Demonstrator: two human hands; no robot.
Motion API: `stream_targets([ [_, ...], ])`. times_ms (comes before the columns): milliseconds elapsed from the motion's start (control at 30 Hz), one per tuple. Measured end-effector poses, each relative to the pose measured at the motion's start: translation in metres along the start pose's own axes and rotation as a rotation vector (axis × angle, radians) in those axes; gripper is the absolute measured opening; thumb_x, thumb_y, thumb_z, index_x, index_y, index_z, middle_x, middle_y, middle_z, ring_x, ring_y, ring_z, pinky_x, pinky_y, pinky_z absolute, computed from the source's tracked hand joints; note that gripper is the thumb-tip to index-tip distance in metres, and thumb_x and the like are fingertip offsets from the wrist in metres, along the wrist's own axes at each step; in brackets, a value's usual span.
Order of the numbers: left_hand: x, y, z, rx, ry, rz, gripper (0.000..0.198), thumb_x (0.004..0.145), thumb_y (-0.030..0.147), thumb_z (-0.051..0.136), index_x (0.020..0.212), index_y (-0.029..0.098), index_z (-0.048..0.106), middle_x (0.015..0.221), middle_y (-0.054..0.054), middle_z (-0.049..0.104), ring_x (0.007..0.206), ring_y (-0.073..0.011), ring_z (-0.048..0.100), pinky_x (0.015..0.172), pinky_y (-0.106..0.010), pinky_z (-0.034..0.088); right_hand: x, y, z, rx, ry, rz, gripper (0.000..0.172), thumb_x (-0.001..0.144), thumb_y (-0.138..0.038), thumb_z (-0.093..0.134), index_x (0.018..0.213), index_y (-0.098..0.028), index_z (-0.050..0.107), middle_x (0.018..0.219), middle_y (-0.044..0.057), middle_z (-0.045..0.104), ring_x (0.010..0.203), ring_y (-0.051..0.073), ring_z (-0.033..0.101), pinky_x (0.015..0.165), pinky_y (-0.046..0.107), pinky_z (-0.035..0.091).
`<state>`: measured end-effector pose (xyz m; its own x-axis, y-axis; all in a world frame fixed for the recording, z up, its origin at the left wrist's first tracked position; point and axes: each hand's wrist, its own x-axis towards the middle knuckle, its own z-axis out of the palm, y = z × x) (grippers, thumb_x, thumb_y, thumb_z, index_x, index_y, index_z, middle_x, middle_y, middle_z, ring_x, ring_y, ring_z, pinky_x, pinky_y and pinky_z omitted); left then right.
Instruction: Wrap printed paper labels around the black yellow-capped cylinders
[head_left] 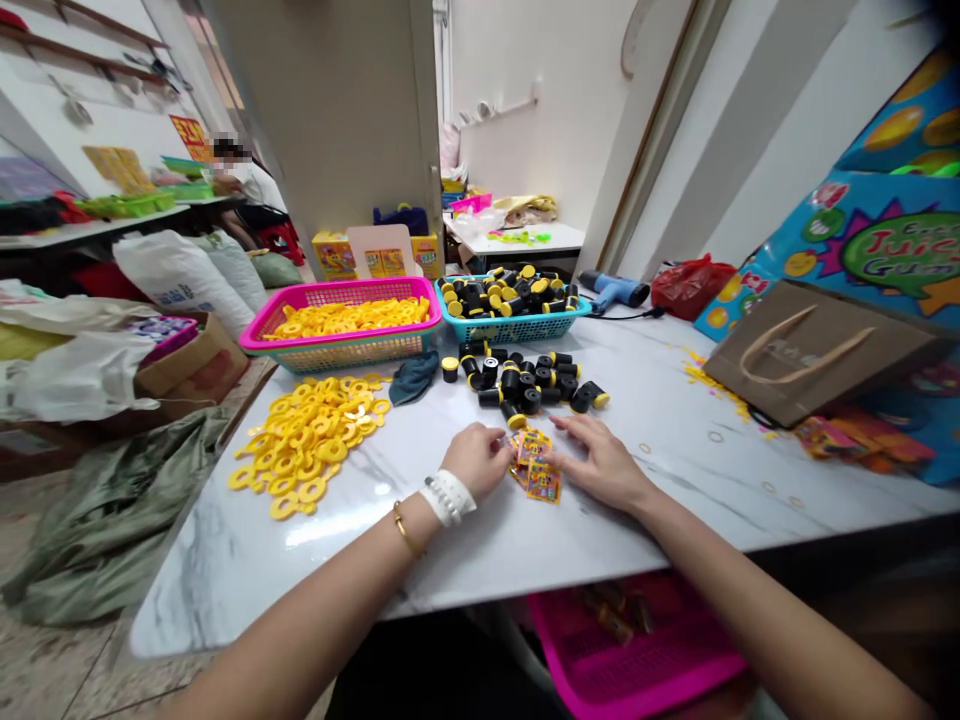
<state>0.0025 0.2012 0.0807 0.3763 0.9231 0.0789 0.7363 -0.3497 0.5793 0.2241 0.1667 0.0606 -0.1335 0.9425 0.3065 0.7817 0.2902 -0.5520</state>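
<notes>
Orange printed packets (541, 480) set between left hand (478, 462) and right hand (604, 462) on marbled tabletop (480, 555)

Head view: packets are overlapped in a small heap near the front edge, tops partly covered by fingers. Left hand is curled, thumb and forefinger brought close at the heap's left edge; whether a packet is pinched cannot be told. Right hand is laid palm down on the right side, fingers spread wide, fingertips placed at the heap, nothing gripped. A white bracelet (448, 498) and a gold bangle (405, 528) are worn on the left wrist.

Black cylinders (510, 380), some yellow-capped, are scattered just beyond the packets. More are piled in a blue basket (517, 329) behind. Yellow rings (311, 442) are heaped on the left; further yellow pieces (352, 319) are held in a pink-rimmed basket (259, 325). A dark blue cloth (414, 378) is left between ring heap and cylinders.

Back right: a blue dryer-shaped tool (616, 290) is laid beside a red plastic bag (688, 287). A brown paper bag (802, 350) is tilted against a large blue printed bag (832, 240). Below the table edge, a pink basket (637, 670) is partly seen, contents unclear. White sacks (176, 272) are stacked on the left; a seated person (255, 187) is seen well behind.
</notes>
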Motion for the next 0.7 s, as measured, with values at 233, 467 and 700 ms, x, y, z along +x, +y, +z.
stream_targets([
  [233,-0.022,-0.005,0.012,-0.034,0.079,0.185,0.037,0.086,0.015,0.052,0.116,0.024,0.072,0.085,-0.003,0.059,0.077,-0.0149,0.059,0.074,-0.027,0.049,-0.031,-0.004,0.003,-0.234,-0.054,-0.282,0.051,0.089,-0.043,0.063,0.138,-0.032,0.056,0.154,0.008,0.038,0.141,0.035,0.032,0.111,0.058,0.035],
  [467,-0.026,-0.012,0.008,-0.135,0.142,0.193,0.038,0.081,0.008,0.051,0.111,0.016,0.071,0.089,-0.005,0.066,0.070,-0.0129,0.059,0.072,-0.026,0.050,-0.045,-0.014,-0.004,-0.096,-0.099,-0.293,0.051,0.089,-0.041,0.063,0.138,-0.030,0.056,0.153,0.007,0.043,0.139,0.032,0.040,0.112,0.057,0.036],
  [700,-0.006,-0.009,0.004,0.024,0.021,0.112,0.031,0.085,0.018,0.053,0.107,0.017,0.073,0.081,-0.006,0.066,0.076,-0.0170,0.061,0.074,-0.028,0.047,-0.021,-0.004,-0.001,0.097,-0.069,0.115,0.055,0.093,-0.047,0.055,0.140,-0.020,0.053,0.144,0.013,0.054,0.133,0.028,0.051,0.113,0.051,0.039],
])
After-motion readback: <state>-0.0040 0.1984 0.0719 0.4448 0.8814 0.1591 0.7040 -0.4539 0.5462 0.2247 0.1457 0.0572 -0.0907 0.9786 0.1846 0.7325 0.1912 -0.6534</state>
